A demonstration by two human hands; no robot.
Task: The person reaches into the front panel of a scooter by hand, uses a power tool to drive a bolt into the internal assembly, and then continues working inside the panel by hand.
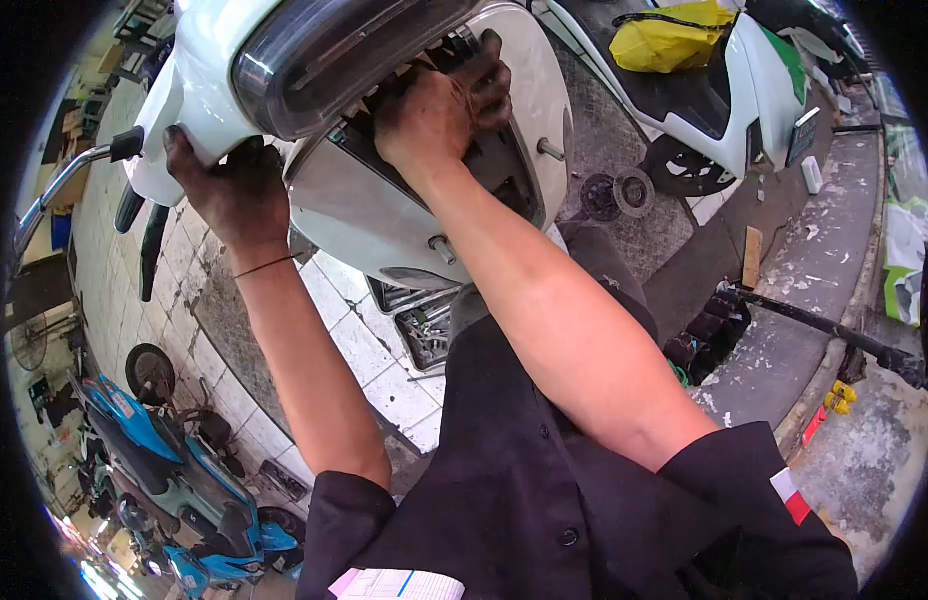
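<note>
A white scooter front panel (529, 90) with a dark headlight lens (324, 55) fills the top of the view. My left hand (234, 190), grimy, grips the panel's lower left edge beside the handlebar. My right hand (449, 100), also blackened, reaches into the open gap behind the headlight, fingers curled on the dark inner part. What the fingers hold inside is hidden.
A chrome brake lever (54, 195) sticks out left. A tray of tools (424, 325) lies on the tiled floor below. A blue scooter (174, 470) stands lower left, a white scooter with a yellow bag (674, 40) upper right. A dark rod (814, 325) lies at the kerb.
</note>
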